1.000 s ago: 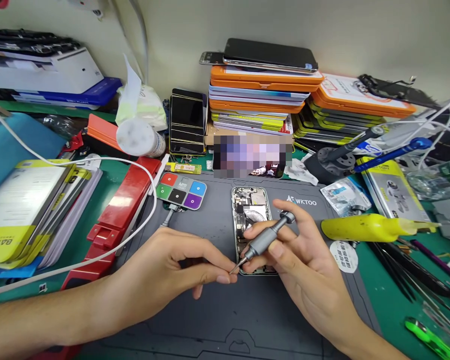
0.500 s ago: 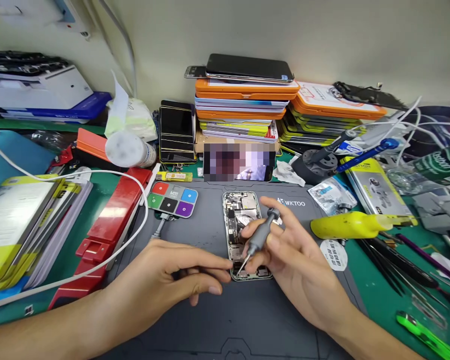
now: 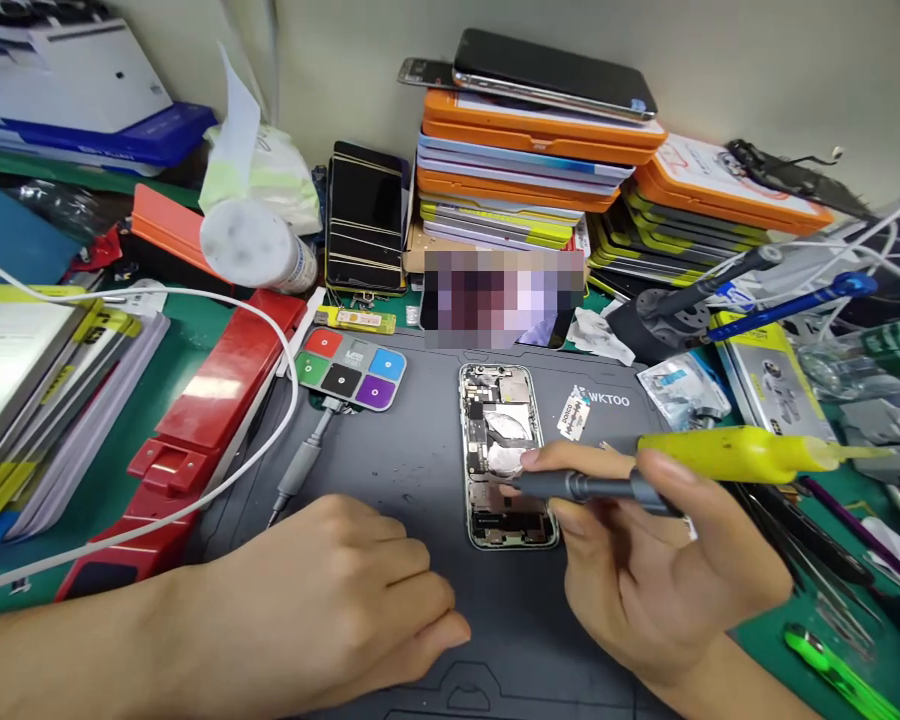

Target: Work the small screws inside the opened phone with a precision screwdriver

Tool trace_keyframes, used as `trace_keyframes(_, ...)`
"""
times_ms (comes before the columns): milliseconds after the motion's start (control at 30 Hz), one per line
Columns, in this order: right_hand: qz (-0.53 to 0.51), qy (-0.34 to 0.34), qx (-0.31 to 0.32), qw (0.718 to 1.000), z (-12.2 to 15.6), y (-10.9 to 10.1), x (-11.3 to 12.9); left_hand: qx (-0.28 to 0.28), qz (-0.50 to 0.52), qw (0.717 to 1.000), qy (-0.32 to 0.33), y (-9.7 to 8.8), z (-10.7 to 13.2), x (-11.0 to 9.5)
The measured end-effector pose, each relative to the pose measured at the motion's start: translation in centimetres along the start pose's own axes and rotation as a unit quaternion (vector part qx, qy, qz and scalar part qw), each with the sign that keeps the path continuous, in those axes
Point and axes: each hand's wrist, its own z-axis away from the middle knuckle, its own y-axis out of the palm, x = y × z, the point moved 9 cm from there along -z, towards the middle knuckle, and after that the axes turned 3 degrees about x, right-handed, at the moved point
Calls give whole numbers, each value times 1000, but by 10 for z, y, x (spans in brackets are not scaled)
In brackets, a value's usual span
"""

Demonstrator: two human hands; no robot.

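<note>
An opened phone (image 3: 504, 470) lies on the grey mat (image 3: 420, 430), its inner boards and parts showing. My right hand (image 3: 667, 560) grips a grey screwdriver (image 3: 600, 488) between thumb and fingers. The driver is held roughly level over the phone's right side, and its tip cannot be made out. To the phone's lower left, my left hand (image 3: 367, 590) is curled, back upward, with fingers folded under. Whatever those fingers hold, if anything, is hidden. Another grey screwdriver (image 3: 300, 468) lies beyond the left hand, near a pad with coloured squares (image 3: 352, 368).
A yellow squeeze bottle (image 3: 735, 453) lies right of the mat, close to my right hand. A red tool (image 3: 195, 400) and a white cable (image 3: 289, 380) are on the left. Stacked orange cases (image 3: 540, 130) stand behind a propped phone (image 3: 499, 300). A tool holder (image 3: 660, 315) is at back right.
My right hand has lifted the screwdriver off the phone's lower end and turned it level, moving right. My left hand has drawn back from the phone and curled. The view has shifted.
</note>
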Motion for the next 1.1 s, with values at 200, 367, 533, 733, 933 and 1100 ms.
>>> trace_keyframes(200,18,29,20,999,-1,12,-10,27,10,999,-17,3,0,6)
trace_keyframes(367,13,30,31,999,-2,13,-9,37,17,999,-27,4,-1,6)
trace_keyframes(533,17,32,36,999,-2,16,-12,39,15,999,-27,5,-2,7)
trace_keyframes(733,71,-26,83,994,-2,18,-3,31,1,999,-24,3,-2,6)
trace_keyframes(933,119,-79,142,980,-3,15,12,26,-43,999,4,-1,-1,1)
trace_keyframes(1100,125,-105,143,976,0,17,12,5,-38,999,22,-4,-1,-4)
